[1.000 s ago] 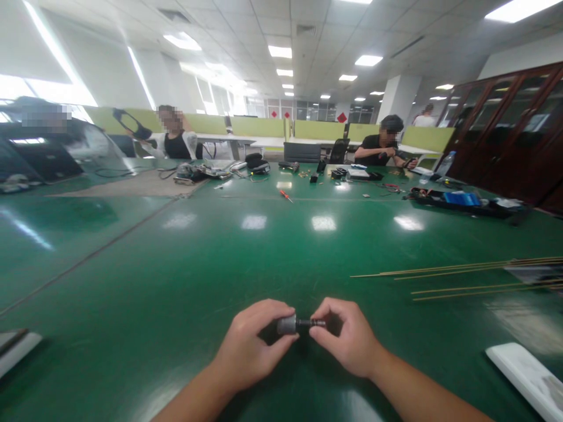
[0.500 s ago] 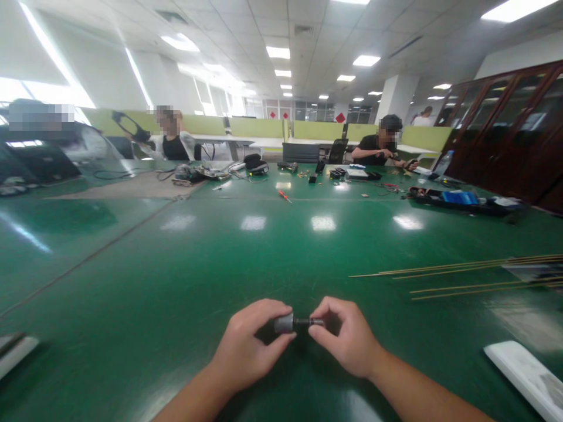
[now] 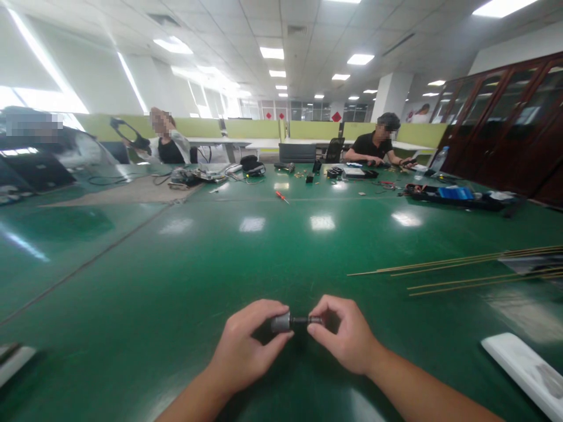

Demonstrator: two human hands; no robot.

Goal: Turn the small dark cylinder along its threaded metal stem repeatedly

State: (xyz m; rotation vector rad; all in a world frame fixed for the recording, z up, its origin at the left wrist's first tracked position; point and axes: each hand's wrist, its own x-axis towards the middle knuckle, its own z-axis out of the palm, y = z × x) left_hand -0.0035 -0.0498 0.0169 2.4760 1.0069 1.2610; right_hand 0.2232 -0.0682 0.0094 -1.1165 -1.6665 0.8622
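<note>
Between my two hands, just above the green table (image 3: 281,258), a grey metal cylinder with a thin dark shaft (image 3: 281,322) is held level. The thumb and fingers of my left hand (image 3: 247,340) are closed round its thick grey end. At the other side, my right hand (image 3: 345,334) pinches the tip of the shaft between thumb and forefinger. A short length of dark shaft shows between the hands. The exact kind of this metal part cannot be made out.
Thin rods (image 3: 444,265) lie to the right, with a white object (image 3: 523,372) nearer me. Farther off are an orange screwdriver (image 3: 281,196), a black tray (image 3: 457,196) and tangled electronics (image 3: 189,177). People sit across the table, one person (image 3: 373,143) working at the right.
The view has shifted slightly. Both hands keep the same hold on the metal part, with hardly any movement. The person across on the right has lowered a hand.
</note>
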